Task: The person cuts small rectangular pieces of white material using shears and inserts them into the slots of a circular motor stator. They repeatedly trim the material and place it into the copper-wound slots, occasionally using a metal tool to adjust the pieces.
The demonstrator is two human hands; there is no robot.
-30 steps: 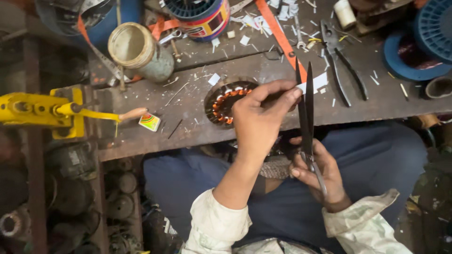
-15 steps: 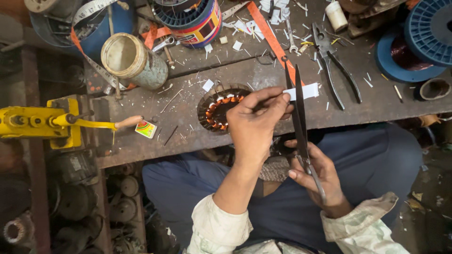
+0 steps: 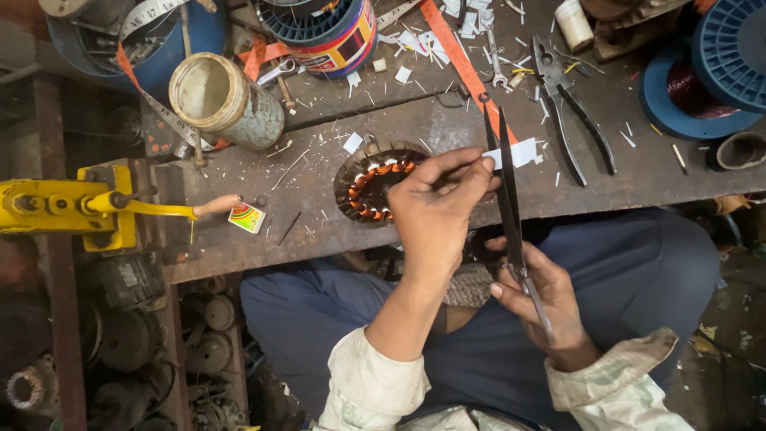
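My left hand (image 3: 437, 209) pinches a small white strip of paper (image 3: 519, 152) between thumb and fingertips, above the bench edge. My right hand (image 3: 541, 299) grips the handles of long dark scissors (image 3: 506, 187), whose blades point up and close around the strip. Just left of my left hand lies a round motor stator with copper windings (image 3: 369, 185) on the worn metal bench (image 3: 319, 231); my hand hides its right part.
Pliers (image 3: 576, 104), an orange measuring tape (image 3: 455, 56), a dirty tin can (image 3: 225, 100), a striped can (image 3: 335, 32), blue wire spools (image 3: 710, 72) and paper scraps lie on the bench. A yellow hand-cranked tool (image 3: 88, 207) sits at the left; old motor parts lie below.
The view shifted slightly, so the bench sits lower in the frame. Both hands keep the same grip, and the scissor blades stay on the white strip.
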